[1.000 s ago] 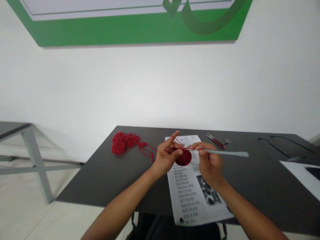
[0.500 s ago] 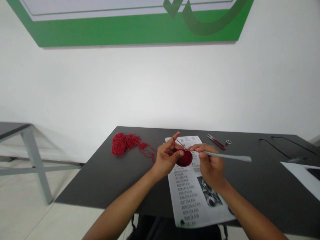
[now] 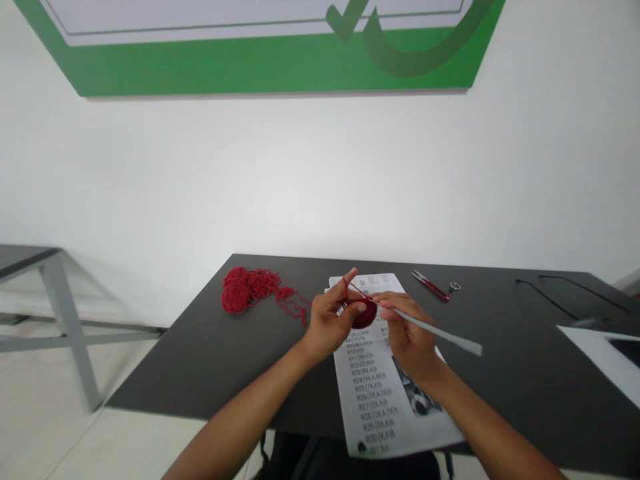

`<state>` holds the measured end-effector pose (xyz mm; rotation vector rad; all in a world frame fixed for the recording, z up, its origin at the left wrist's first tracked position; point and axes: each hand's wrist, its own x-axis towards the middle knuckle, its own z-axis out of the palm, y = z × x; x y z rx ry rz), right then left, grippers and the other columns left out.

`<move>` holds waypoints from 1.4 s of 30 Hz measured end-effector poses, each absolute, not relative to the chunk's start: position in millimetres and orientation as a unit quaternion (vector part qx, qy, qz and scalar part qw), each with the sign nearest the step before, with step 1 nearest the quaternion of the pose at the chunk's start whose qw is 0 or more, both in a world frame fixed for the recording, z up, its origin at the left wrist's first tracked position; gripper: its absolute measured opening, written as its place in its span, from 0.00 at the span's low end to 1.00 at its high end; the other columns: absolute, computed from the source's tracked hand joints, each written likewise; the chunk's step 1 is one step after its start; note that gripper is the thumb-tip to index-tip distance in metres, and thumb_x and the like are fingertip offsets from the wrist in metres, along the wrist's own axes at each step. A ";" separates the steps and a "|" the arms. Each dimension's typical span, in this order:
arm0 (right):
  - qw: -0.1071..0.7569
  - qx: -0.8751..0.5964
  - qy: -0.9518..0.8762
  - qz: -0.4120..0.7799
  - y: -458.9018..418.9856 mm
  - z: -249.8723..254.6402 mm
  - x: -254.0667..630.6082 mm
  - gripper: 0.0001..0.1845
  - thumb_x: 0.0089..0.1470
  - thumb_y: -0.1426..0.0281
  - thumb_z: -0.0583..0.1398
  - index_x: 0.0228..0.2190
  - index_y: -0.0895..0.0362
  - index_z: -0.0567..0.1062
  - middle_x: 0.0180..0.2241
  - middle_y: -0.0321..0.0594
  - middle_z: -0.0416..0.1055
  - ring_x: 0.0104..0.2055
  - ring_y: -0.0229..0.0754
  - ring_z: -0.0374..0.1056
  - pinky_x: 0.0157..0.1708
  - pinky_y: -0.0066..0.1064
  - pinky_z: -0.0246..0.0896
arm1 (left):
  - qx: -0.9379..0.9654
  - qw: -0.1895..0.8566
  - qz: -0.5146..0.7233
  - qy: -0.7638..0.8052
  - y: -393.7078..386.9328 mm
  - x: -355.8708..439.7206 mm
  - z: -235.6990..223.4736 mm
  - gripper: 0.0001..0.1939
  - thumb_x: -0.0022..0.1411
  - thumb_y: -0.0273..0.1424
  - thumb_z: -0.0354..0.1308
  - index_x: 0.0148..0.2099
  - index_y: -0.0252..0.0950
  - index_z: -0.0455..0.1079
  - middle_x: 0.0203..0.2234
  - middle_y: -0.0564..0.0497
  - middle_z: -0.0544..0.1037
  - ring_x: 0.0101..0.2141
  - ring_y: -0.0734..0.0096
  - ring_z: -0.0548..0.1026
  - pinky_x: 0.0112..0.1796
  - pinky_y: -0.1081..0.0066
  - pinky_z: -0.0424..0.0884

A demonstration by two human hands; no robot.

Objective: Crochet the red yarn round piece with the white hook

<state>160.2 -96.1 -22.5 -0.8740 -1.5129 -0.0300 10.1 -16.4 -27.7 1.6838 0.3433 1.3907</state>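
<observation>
Between thumb and fingers, my left hand (image 3: 330, 317) pinches a small round dark red crochet piece (image 3: 365, 316). Red yarn loops over its raised index finger and runs taut down to the stitches. My right hand (image 3: 410, 330) grips a crochet hook (image 3: 440, 335) with a pale grey handle, its metal tip at the top edge of the piece. The handle slants down to the right. A loose skein of red yarn (image 3: 237, 291) lies on the table to the left, its strand trailing toward my left hand. Beneath both hands is a printed pattern sheet (image 3: 370, 393), partly covered.
On the dark table (image 3: 200, 360), red-handled thread snips (image 3: 431, 285) and a small metal ring (image 3: 455, 287) lie beyond my right hand. Glasses (image 3: 570, 303) and a white object with a dark panel (image 3: 590, 357) are at the right. Another table (image 3: 30, 257) stands at the left.
My right hand has moved left, closer to my left hand. The hook's handle has swung from nearly level to sloping down to the right. The crochet piece looks more tilted.
</observation>
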 end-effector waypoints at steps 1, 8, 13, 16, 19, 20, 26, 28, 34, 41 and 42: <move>0.633 -0.381 -0.674 -0.023 -96.3 -23.0 160.6 0.12 0.63 0.78 0.58 0.45 0.51 0.73 0.43 0.39 0.76 0.48 0.41 0.75 0.50 0.37 0.74 | 0.686 0.436 0.565 0.142 -16.3 10.2 -28.5 0.32 0.61 0.32 0.67 0.66 0.38 0.67 0.31 0.51 0.83 0.29 0.74 0.76 0.35 0.73 0.75; 0.583 -0.379 -0.716 -0.062 -94.3 -24.3 166.1 0.10 0.63 0.74 0.60 0.45 0.50 0.74 0.44 0.42 0.76 0.49 0.46 0.74 0.48 0.45 0.75 | 0.708 0.375 0.577 0.161 -16.2 8.6 -27.1 0.28 0.61 0.28 0.67 0.63 0.38 0.71 0.31 0.52 0.83 0.30 0.72 0.77 0.41 0.68 0.76; 0.537 -0.395 -0.740 -0.086 -90.5 -19.5 167.5 0.09 0.63 0.72 0.60 0.44 0.50 0.77 0.42 0.42 0.77 0.45 0.46 0.76 0.44 0.42 0.77 | 0.703 0.388 0.570 0.173 -17.5 9.4 -24.9 0.22 0.59 0.26 0.67 0.57 0.40 0.77 0.30 0.52 0.82 0.30 0.71 0.77 0.41 0.67 0.76; 0.518 -0.397 -0.748 -0.117 -90.2 -19.1 168.7 0.13 0.63 0.74 0.60 0.48 0.49 0.76 0.43 0.42 0.77 0.46 0.46 0.75 0.45 0.41 0.76 | 0.663 0.461 0.560 0.182 -19.1 12.2 -25.2 0.28 0.58 0.28 0.69 0.61 0.39 0.73 0.30 0.53 0.82 0.31 0.73 0.77 0.38 0.71 0.75; 0.491 -0.383 -0.763 -0.172 -90.8 -20.7 170.5 0.19 0.62 0.75 0.60 0.53 0.47 0.74 0.45 0.43 0.77 0.51 0.47 0.74 0.51 0.46 0.75 | 0.573 0.589 0.537 0.188 -22.1 14.9 -23.9 0.36 0.56 0.33 0.71 0.66 0.37 0.67 0.32 0.52 0.82 0.30 0.73 0.78 0.36 0.73 0.74; 0.487 -0.378 -0.764 -0.188 -90.6 -21.7 171.0 0.20 0.62 0.76 0.61 0.54 0.47 0.73 0.46 0.43 0.77 0.52 0.48 0.74 0.52 0.47 0.74 | 0.539 0.631 0.528 0.183 -23.5 15.4 -23.0 0.37 0.56 0.34 0.72 0.66 0.36 0.66 0.32 0.51 0.82 0.30 0.73 0.78 0.36 0.73 0.74; 0.537 -0.349 -0.744 -0.192 -86.2 -30.0 170.7 0.22 0.60 0.76 0.63 0.53 0.45 0.73 0.47 0.40 0.77 0.55 0.46 0.72 0.53 0.47 0.74 | 0.394 0.803 0.426 0.133 -29.5 16.0 -17.6 0.31 0.53 0.35 0.74 0.57 0.33 0.74 0.35 0.47 0.83 0.31 0.72 0.79 0.37 0.72 0.74; 0.572 -0.354 -0.729 -0.124 -87.1 -28.4 168.7 0.16 0.63 0.74 0.61 0.50 0.44 0.76 0.45 0.38 0.77 0.53 0.45 0.73 0.50 0.44 0.76 | 0.388 0.810 0.421 0.126 -28.7 15.4 -17.2 0.32 0.51 0.35 0.75 0.57 0.34 0.74 0.35 0.48 0.83 0.32 0.72 0.79 0.38 0.73 0.74; 0.621 -0.358 -0.697 0.017 -90.9 -13.1 164.4 0.05 0.64 0.69 0.61 0.40 0.49 0.78 0.44 0.38 0.80 0.49 0.44 0.77 0.51 0.43 0.76 | 0.466 0.721 0.496 0.134 -14.6 8.9 -15.0 0.40 0.49 0.32 0.77 0.63 0.35 0.69 0.27 0.56 0.76 0.28 0.80 0.74 0.33 0.79 0.69; 0.574 -0.431 -0.696 0.028 -90.3 -14.6 161.8 0.06 0.64 0.65 0.61 0.40 0.48 0.79 0.47 0.38 0.81 0.54 0.47 0.75 0.56 0.47 0.72 | 0.617 0.540 0.549 0.161 3.8 -0.1 -11.0 0.40 0.53 0.32 0.73 0.66 0.34 0.66 0.27 0.55 0.76 0.29 0.75 0.73 0.34 0.74 0.70; 0.566 -0.447 -0.691 0.044 -91.3 -16.1 161.6 0.08 0.64 0.63 0.61 0.43 0.48 0.79 0.49 0.38 0.80 0.57 0.48 0.73 0.57 0.48 0.71 | 0.623 0.527 0.553 0.168 4.5 -0.5 -11.2 0.39 0.54 0.32 0.72 0.66 0.34 0.66 0.27 0.55 0.76 0.29 0.75 0.73 0.34 0.73 0.71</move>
